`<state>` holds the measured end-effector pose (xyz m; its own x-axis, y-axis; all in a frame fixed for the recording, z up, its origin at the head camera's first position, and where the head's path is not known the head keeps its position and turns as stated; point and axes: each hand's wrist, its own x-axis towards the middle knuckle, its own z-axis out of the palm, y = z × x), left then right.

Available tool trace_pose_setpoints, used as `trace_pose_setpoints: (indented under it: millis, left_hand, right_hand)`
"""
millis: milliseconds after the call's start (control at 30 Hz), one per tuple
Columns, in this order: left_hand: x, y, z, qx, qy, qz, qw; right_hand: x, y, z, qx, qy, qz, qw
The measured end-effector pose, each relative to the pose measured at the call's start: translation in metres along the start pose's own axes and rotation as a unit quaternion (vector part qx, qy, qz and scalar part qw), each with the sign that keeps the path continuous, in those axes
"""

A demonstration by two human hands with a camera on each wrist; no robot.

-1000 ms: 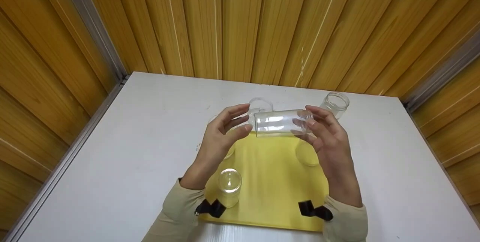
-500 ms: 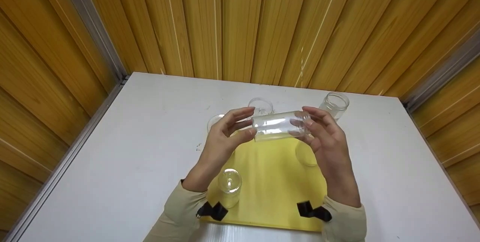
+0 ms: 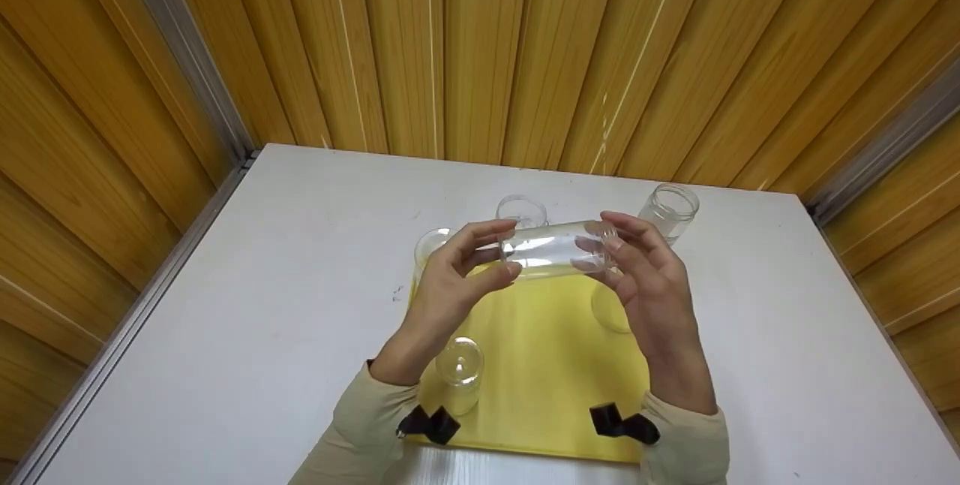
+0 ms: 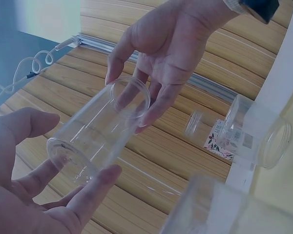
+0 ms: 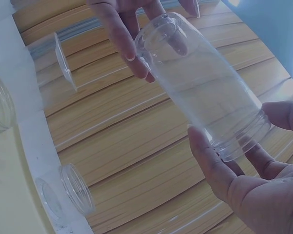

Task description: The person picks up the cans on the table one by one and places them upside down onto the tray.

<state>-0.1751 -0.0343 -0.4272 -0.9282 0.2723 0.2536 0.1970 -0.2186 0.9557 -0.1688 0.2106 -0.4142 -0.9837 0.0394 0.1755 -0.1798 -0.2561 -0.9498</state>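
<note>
A clear cylindrical jar [image 3: 551,248] lies sideways in the air between both hands, above the yellow board [image 3: 555,380]. My left hand [image 3: 446,286] holds its closed base end, thumb in front and fingertips around the edge. At the other end, the right hand [image 3: 656,293] grips the threaded neck [image 5: 241,141] between thumb and fingers. Through the jar's see-through wall, fingers behind it show in both wrist views. Nothing is visible inside the jar.
An upturned clear jar [image 3: 460,376] stands at the board's left. Another clear jar [image 3: 611,308] is partly hidden behind the right hand. More clear containers stand farther back: one round [image 3: 521,209], one at left [image 3: 429,246], and a threaded jar [image 3: 671,207] at right.
My left hand has moved right onto the base end of the jar, which it stood just off a second ago. The jar has shifted slightly left with the right hand.
</note>
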Motion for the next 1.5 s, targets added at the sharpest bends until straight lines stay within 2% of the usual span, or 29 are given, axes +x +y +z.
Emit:
trace_pose_setpoints:
  millis: [467, 667, 800, 1100, 1333, 1500]
  left_hand:
    - [-0.001, 0.002, -0.001, 0.041, 0.02, 0.014, 0.9989]
    - [-0.001, 0.002, -0.001, 0.057, 0.023, 0.022, 0.9979]
    - [-0.002, 0.002, -0.002, 0.065, 0.029, 0.027, 0.9971]
    - [-0.002, 0.003, -0.002, 0.075, 0.036, 0.045, 0.9955]
    - [-0.002, 0.005, -0.001, 0.069, 0.044, 0.044, 0.9957]
    - [-0.004, 0.007, 0.0, 0.07, 0.047, 0.048, 0.9953]
  right_hand:
    - [0.0, 0.0, 0.001, -0.022, -0.003, -0.006, 1.0]
    - [-0.001, -0.002, 0.003, -0.05, 0.005, -0.004, 0.999]
    - [-0.001, -0.004, 0.003, -0.088, 0.013, 0.0, 0.996]
    - [-0.003, -0.007, -0.004, -0.182, 0.023, -0.039, 0.982]
    - [-0.006, -0.012, -0.013, -0.292, 0.042, -0.063, 0.953]
    - [-0.008, -0.014, -0.019, -0.326, 0.049, -0.078, 0.941]
